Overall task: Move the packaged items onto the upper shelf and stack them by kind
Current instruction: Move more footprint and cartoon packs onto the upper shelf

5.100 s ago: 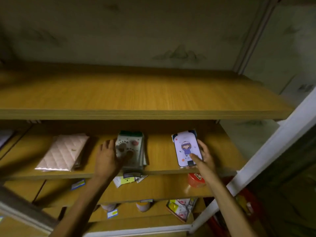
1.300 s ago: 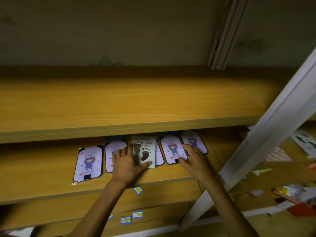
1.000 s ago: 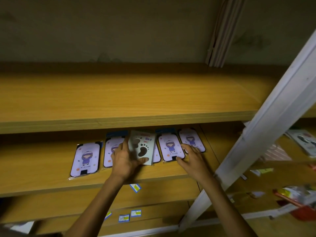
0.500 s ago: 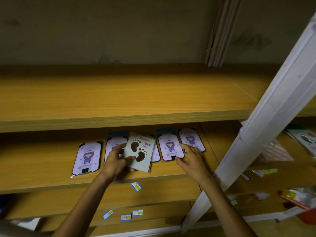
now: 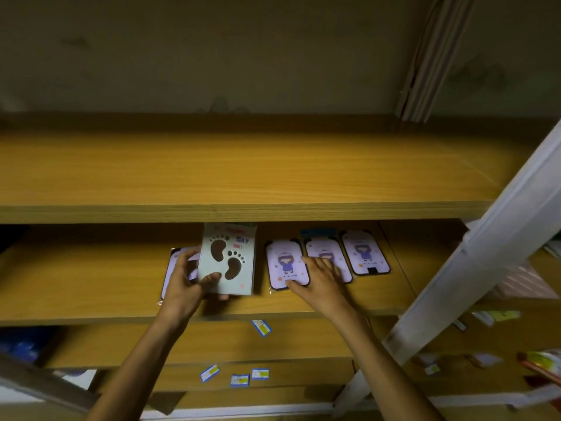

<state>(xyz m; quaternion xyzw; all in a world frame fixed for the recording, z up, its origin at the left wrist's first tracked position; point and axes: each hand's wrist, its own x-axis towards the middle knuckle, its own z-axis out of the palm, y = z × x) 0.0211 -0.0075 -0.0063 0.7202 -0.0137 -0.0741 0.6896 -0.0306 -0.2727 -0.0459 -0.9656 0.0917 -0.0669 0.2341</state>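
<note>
Nearest: lower shelf edges with small blue-and-white price tags (image 5: 261,327), more tags (image 5: 239,378) on the board below. Both forearms reach up from the bottom of frame.

Middle shelf (image 5: 76,287): wood-grain board that carries the packaged items. Left hand (image 5: 183,281) has its grip closed on the footprint pack (image 5: 228,262), thumb across the front near the bottom edge, fingers behind; the pack is tilted up off the board, top edge near the underside of the shelf above. Behind that hand lies a purple cartoon pack (image 5: 173,268), mostly hidden.

Right hand (image 5: 321,279) is flat, fingers spread, pressing on two purple cartoon packs: one (image 5: 283,262) under the thumb side, the next (image 5: 326,253) under the fingers. Grip holds nothing. A third purple pack (image 5: 364,253) lies just right of them, untouched, slightly overlapped by its neighbour.

Upper shelf (image 5: 243,174): bare wood across the visible width. No task item on it yet.

Right: white diagonal upright (image 5: 485,253) of the rack, another bay with blurred goods behind it. Far: stained greenish wall (image 5: 212,56), pale conduit strips (image 5: 425,65) running down the corner.

Versus 0.5 s ago: footprint pack is lifted higher and stands more upright, clear of the purple row. Right hand has slid forward onto the packs. Camera has shifted left, so the row sits further right in frame.
</note>
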